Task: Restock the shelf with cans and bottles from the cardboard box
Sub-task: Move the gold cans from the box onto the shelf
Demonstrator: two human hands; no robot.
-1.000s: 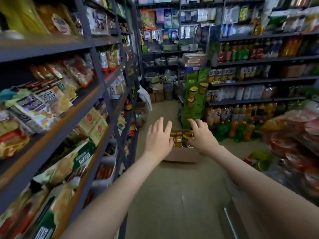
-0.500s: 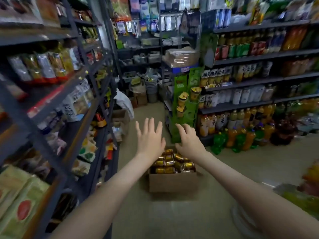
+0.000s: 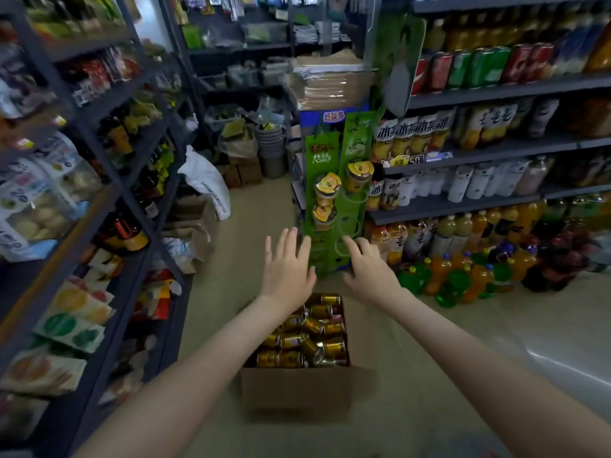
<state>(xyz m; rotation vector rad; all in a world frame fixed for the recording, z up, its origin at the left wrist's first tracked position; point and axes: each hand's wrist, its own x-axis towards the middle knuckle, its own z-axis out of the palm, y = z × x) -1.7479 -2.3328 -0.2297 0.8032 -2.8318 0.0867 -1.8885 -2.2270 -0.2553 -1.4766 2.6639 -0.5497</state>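
Note:
A brown cardboard box (image 3: 294,388) stands on the aisle floor, filled with several gold cans (image 3: 307,335) lying in a heap. My left hand (image 3: 287,271) hovers above the box's far end with its fingers spread and holds nothing. My right hand (image 3: 368,267) is stretched out beside it, fingers relaxed and slightly bent, also holding nothing. To the right rises the drinks shelf (image 3: 496,90), carrying rows of cans and bottles.
A green hanging display with cups (image 3: 337,193) stands just beyond the box. Orange and green bottles (image 3: 463,279) crowd the floor at the right. Snack shelves (image 3: 82,226) line the left side. Boxes, a white bag (image 3: 206,183) and bins fill the aisle's far end.
The view has closed in on the box, which now sits lower and larger in frame. Both hands stay outstretched and empty above it.

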